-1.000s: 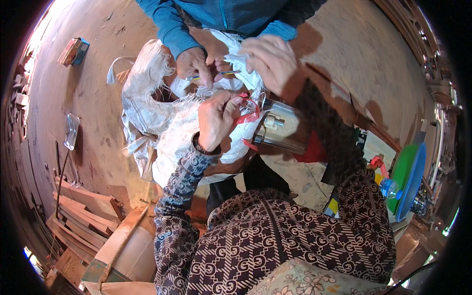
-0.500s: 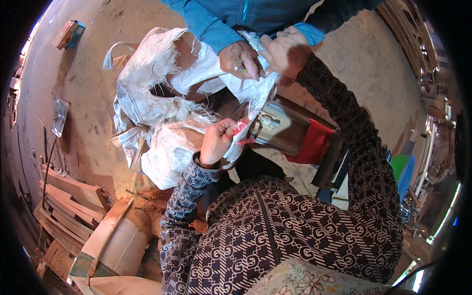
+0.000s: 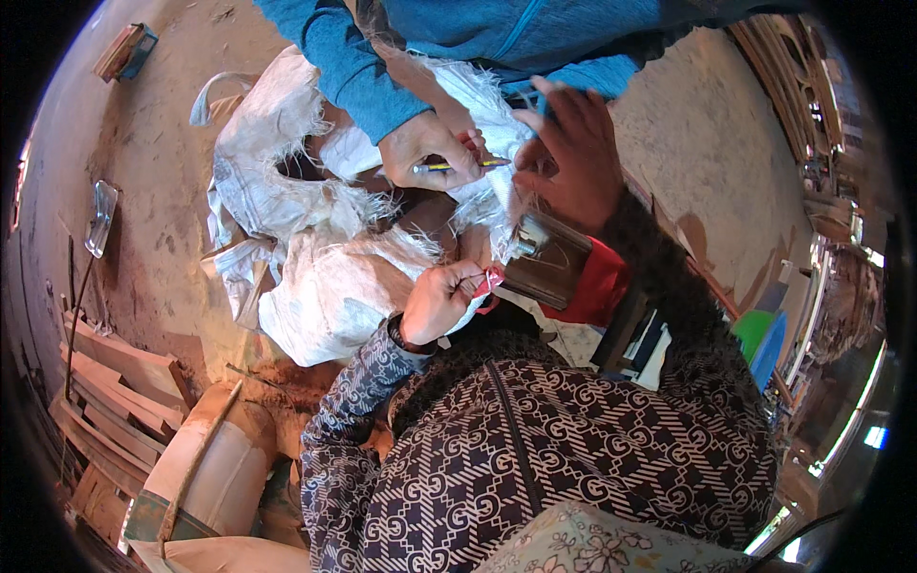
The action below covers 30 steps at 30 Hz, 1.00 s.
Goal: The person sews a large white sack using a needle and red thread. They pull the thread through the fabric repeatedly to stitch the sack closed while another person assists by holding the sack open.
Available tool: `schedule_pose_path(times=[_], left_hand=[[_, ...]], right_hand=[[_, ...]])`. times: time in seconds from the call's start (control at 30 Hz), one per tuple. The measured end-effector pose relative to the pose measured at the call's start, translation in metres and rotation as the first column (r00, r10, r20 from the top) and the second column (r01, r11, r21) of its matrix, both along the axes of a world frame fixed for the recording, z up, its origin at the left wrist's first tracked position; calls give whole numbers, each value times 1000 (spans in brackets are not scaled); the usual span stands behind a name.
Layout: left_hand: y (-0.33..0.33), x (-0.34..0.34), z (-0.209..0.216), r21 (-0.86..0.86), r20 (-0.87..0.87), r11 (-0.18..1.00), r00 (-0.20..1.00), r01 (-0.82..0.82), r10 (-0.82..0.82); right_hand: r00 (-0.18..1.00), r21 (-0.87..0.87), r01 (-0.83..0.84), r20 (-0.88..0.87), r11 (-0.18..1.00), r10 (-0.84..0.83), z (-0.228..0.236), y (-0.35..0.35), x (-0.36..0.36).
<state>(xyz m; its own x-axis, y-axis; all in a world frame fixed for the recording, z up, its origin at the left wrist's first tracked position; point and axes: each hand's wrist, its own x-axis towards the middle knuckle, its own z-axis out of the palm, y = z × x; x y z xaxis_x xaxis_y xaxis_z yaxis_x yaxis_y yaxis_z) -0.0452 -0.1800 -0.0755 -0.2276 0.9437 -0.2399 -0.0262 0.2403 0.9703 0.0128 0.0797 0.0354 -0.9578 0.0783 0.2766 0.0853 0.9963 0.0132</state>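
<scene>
A large white woven sack (image 3: pixel 334 277) with frayed edges lies bunched in front of me, a dark gap in its middle. My left hand (image 3: pixel 441 304) pinches a red strip (image 3: pixel 489 280) at the sack's near right edge. Beside the sack's upper right edge is my right hand (image 3: pixel 575 158), its fingers apart and partly in shadow. Across from me, a person in a blue jacket (image 3: pixel 478 29) holds a yellow and black pencil (image 3: pixel 437 167) over the sack in one hand (image 3: pixel 430 153). Their other hand is hidden.
A brown box-shaped thing (image 3: pixel 552 272) with a silver end stands right of the sack, a red cloth (image 3: pixel 600 286) over it. Wood pieces (image 3: pixel 124 372) and a pale rounded object (image 3: pixel 220 468) lie lower left. A green disc (image 3: pixel 755 331) and a blue disc (image 3: pixel 772 349) are at right.
My right hand has let go of the sack's edge and spread its fingers, moving slightly down. The other person's pencil hand has shifted left and lower. My left hand keeps its pinch.
</scene>
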Motion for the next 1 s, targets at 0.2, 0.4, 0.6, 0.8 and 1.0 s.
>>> schedule_pose_path(times=[0.2, 0.4, 0.6, 0.8, 1.0], left_hand=[[5, 0, -2, 0, -71, 999, 996, 49, -49], [9, -5, -3, 35, -85, 999, 996, -12, 15], [17, -23, -9, 254, -246, 882, 855, -398, 457], [54, -38, -14, 55, 42, 904, 905, -424, 422], [89, -25, -29, 51, 167, 909, 901, -414, 401]], right_hand=[[838, -806, 358, 55, 471, -543, -51, -63, 60], [755, -897, 410, 230, 167, -615, -107, -74, 38], [793, -873, 322, 38, 366, -608, -109, -74, 36], [808, -835, 339, 23, 433, -589, -107, -75, 37], [817, -880, 339, 101, 331, -567, -109, -74, 58]])
